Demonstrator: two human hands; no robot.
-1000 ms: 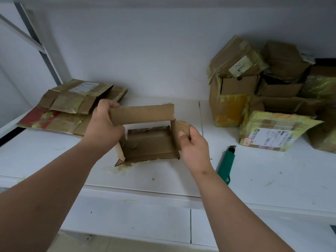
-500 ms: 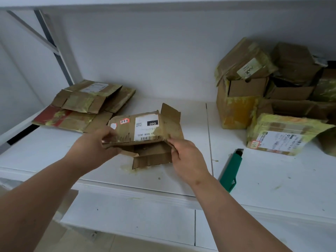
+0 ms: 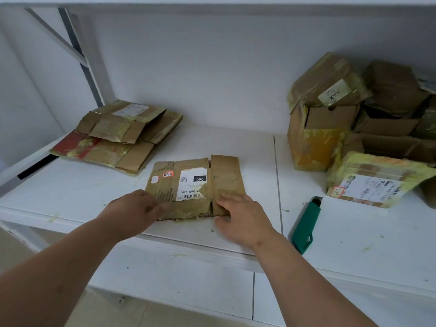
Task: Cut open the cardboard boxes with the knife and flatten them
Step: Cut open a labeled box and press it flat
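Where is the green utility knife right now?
The green plastic utility knife lies untouched on the white shelf, just right of the right hand and in front of the yellow-taped parcel.

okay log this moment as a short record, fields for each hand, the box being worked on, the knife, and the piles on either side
left hand: fingers straight, pressing the flattened box's near left edge
right hand: on the box's near right corner, thumb at its front edge
flattened box: lies flat on the white shelf, label up
knife: green, unheld, right of the box
left pile: flattened cardboard
right pile: boxes not yet flattened
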